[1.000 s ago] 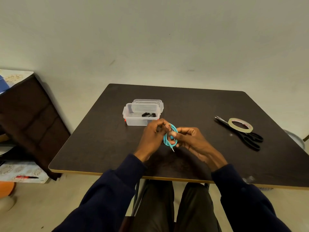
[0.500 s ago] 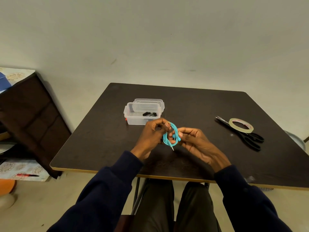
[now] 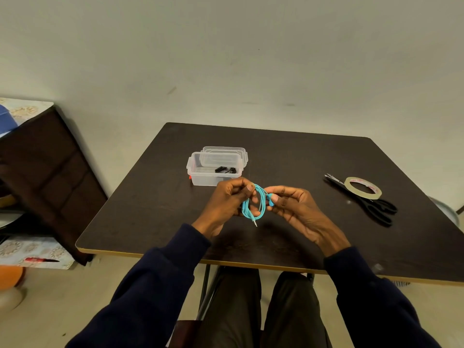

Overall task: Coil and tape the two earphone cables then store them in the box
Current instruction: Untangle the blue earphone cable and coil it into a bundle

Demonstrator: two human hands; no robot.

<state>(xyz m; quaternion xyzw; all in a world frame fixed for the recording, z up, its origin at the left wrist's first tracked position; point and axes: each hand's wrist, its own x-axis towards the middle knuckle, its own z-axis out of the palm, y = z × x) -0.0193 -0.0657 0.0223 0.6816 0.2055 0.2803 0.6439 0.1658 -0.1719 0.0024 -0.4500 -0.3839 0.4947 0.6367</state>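
Observation:
A teal earphone cable (image 3: 261, 205) is wound into a small coil, held just above the table's middle. My left hand (image 3: 227, 203) pinches the coil's left side. My right hand (image 3: 292, 205) grips its right side at the teal earbuds. The metal jack hangs free below the coil. Behind my hands stands a clear plastic box (image 3: 200, 172), open, with a black coiled earphone (image 3: 225, 169) inside and its lid (image 3: 223, 156) leaning at the back. A tape roll (image 3: 363, 187) lies on black scissors (image 3: 371, 205) at the right.
The dark table (image 3: 288, 151) has a pale front edge close to my lap. A dark cloth-draped piece of furniture (image 3: 42, 172) stands at the left, with patterned items and an orange object on the floor. A wall rises behind the table.
Both hands have lifted slightly and spread the coil wider. My right hand has shifted a little to the right along the cable, toward the earbuds.

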